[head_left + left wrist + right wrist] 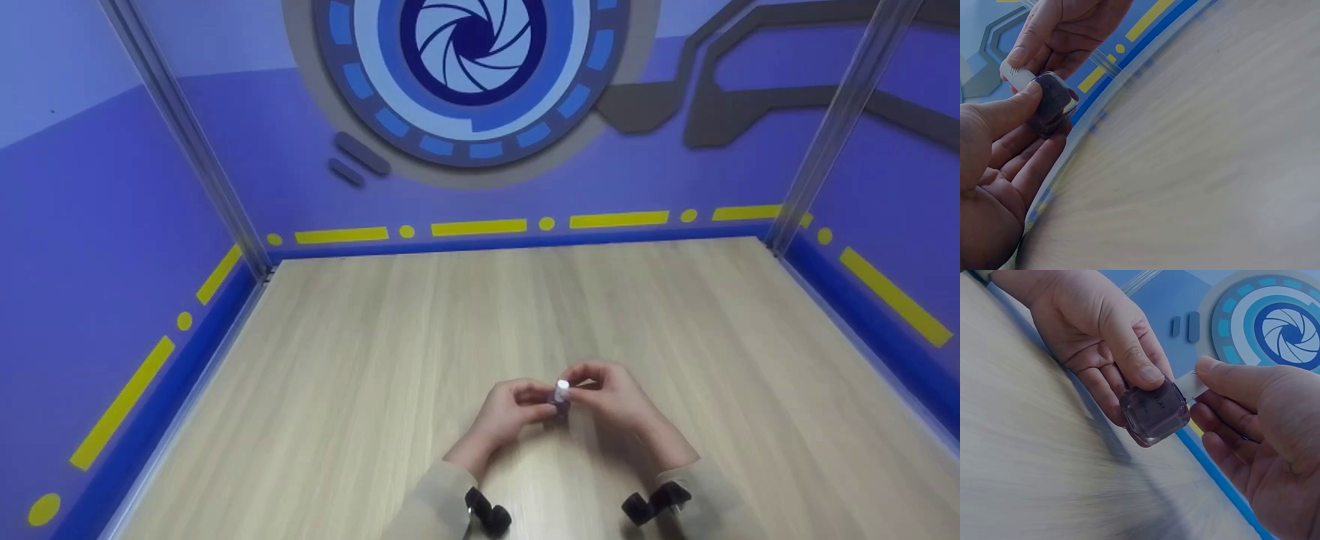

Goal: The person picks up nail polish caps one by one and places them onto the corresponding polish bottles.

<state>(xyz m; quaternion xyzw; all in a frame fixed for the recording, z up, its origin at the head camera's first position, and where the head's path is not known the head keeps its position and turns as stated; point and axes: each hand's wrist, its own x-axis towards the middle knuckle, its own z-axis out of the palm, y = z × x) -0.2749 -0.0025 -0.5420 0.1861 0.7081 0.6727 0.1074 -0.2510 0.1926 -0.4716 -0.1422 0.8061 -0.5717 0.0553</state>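
Observation:
Between both hands is a small nail polish bottle [1157, 410] of clear glass with dark purple-grey contents and a white cap [1014, 76]. My left hand [504, 411] grips the glass body, thumb on its front face and fingers behind. With thumb and fingers, my right hand [616, 397] pinches the white cap. Cap and bottle are together, and the bottle leans in the wrist views. In the head view the white cap top shows between the fingertips, while most of the glass is hidden by the left fingers.
A pale wood-grain table [390, 330] lies under the hands. Blue and purple panels [225, 150] with yellow dashes stand at its back and both sides, with metal posts [840, 127] at the corners. Black straps with camera mounts [489, 513] sit on both sleeves.

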